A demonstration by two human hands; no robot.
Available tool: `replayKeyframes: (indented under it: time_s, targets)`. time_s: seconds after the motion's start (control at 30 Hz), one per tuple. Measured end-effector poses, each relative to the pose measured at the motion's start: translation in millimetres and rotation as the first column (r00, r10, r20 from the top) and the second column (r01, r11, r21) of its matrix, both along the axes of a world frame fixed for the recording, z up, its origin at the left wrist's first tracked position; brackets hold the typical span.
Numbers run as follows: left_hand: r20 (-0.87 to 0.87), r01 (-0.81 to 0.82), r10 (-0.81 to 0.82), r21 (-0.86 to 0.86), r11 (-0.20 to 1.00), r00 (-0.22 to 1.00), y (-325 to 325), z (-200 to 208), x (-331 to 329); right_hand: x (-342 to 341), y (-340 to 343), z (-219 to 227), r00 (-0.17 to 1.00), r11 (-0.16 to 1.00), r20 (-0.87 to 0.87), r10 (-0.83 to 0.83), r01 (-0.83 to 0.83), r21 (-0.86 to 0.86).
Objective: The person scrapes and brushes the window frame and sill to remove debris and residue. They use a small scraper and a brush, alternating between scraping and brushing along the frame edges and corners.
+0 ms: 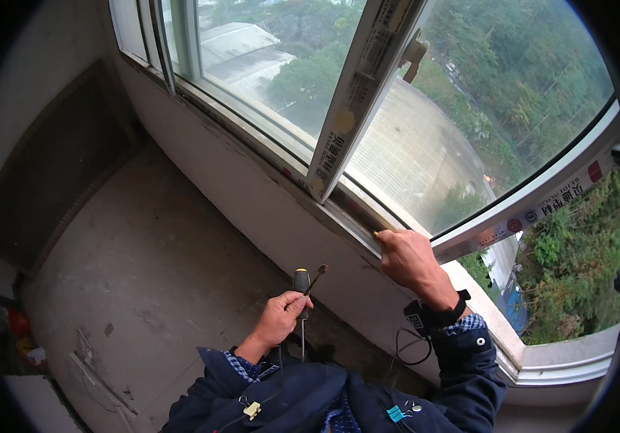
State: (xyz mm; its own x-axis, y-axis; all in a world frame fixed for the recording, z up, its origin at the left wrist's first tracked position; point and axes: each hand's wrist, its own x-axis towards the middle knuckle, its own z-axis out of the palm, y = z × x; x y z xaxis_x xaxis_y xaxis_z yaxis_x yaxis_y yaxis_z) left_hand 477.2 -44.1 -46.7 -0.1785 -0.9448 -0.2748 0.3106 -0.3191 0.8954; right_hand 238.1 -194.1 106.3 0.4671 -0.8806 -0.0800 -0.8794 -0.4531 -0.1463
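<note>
Soft, overcast daylight enters through the white-framed glass window [396,144], leaving the bare grey concrete floor [144,267] dim and evenly lit. Straight edges bow strongly; black vignette rings the corners. Focus stays sharp.

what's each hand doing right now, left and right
Left hand: closed around a screwdriver and a thin dark-tipped tool.
Right hand: fingers curled on the window frame's lower edge, holding no tool.

Single head-worn fisheye view, looking steeply down from above the person's chest toward the window sill [288,216] and concrete floor [144,274]. Close range; straight frame edges bow near the rim.
</note>
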Motion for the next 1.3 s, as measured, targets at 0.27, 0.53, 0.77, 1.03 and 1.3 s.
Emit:
replayKeyframes:
  time_s: [0.27, 0.53, 0.77, 1.03, 1.3]
  targets:
    - [0.042, 0.058, -0.057, -0.018, 0.998, 0.997, -7.4, 6.9, -9.4, -18.0, 0.6, -24.7, 0.996, 1.0, 0.085, -0.008, 0.008, -0.006]
    - [0.044, 0.207, -0.206, -0.019, 0.978, 0.978, -23.1, 8.9, -22.8, -97.5, 58.7, 25.0, 0.971, 0.967, -0.032, -0.239, 0.24, 0.088]
    - [0.119, 0.266, -0.262, -0.023, 0.964, 0.958, -13.0, 15.7, -60.0, -96.1, 51.9, -15.7, 0.947, 0.993, 0.302, -0.113, 0.094, 0.075]
    - [0.104, 0.327, -0.322, -0.038, 0.944, 0.941, -9.6, 18.4, -87.4, -190.6, 108.5, 16.3, 0.943, 0.966, 0.214, -0.253, 0.257, 0.013]
    - [0.131, 0.414, -0.404, -0.06, 0.908, 0.905, -0.6, 18.2, -122.6, -172.3, 85.9, -22.9, 0.889, 0.987, 0.428, -0.161, 0.156, 0.047]
